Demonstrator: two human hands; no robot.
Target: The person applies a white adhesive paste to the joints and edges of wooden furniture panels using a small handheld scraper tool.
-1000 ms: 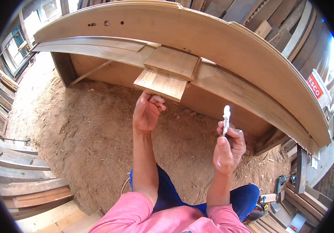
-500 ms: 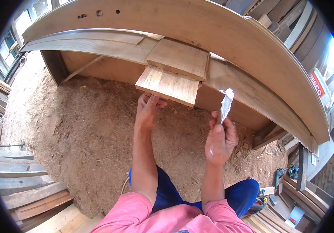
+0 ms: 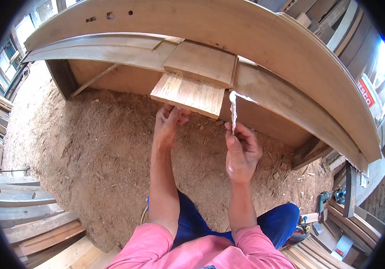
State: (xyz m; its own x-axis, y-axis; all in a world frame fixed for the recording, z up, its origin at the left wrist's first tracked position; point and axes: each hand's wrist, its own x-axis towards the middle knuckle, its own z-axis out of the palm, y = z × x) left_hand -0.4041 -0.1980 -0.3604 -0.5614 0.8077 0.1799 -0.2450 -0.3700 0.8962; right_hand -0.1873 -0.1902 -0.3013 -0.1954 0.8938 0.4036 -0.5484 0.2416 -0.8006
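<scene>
My left hand [image 3: 167, 124] is closed at the front underside of a short pale wooden board [image 3: 189, 93]; some of its fingers are hidden beneath it. This board juts out under a second short board [image 3: 200, 64] resting on the long wooden workpiece [image 3: 277, 94]. Between thumb and fingers of my right hand [image 3: 245, 154] stands a thin stick [image 3: 233, 112] coated in white paste. From its top a white strand trails right toward the workpiece. A white smear marks the right palm near the wrist.
A long curved plank [image 3: 174, 22] with small holes spans the far side. Stacked timber [image 3: 35, 215] lies at the left, and more planks lean at the back right. A green power tool [image 3: 323, 199] sits at the right. Wood shavings cover the dirt floor [image 3: 98, 157].
My right hand has moved left with the coated stick, closer to the boards, and the white strand now stretches rightward from its top. My left hand keeps its place at the board.
</scene>
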